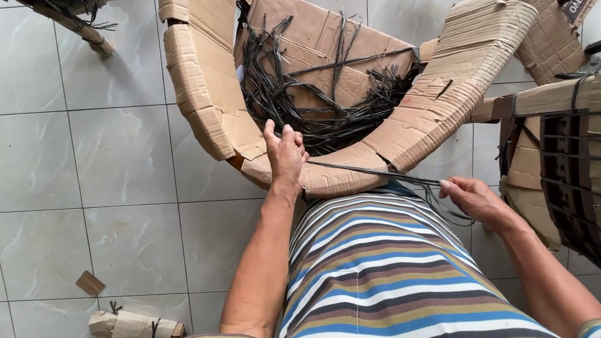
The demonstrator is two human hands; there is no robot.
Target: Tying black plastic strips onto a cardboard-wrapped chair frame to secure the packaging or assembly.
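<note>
Pulling a thin black strap taut, the right hand pinches its near end while the left hand presses closed over it at the near rim of the curved cardboard shell. Judged from here, the strap could slip or snap back (the pinch looks slight), or snag the loose black strips heaped inside and drag them onto the tiled floor.

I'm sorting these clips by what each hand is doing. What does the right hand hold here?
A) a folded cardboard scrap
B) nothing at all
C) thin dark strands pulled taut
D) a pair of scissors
C: the right hand pinches thin dark strands that run taut to the left hand at the curved cardboard piece.
</note>
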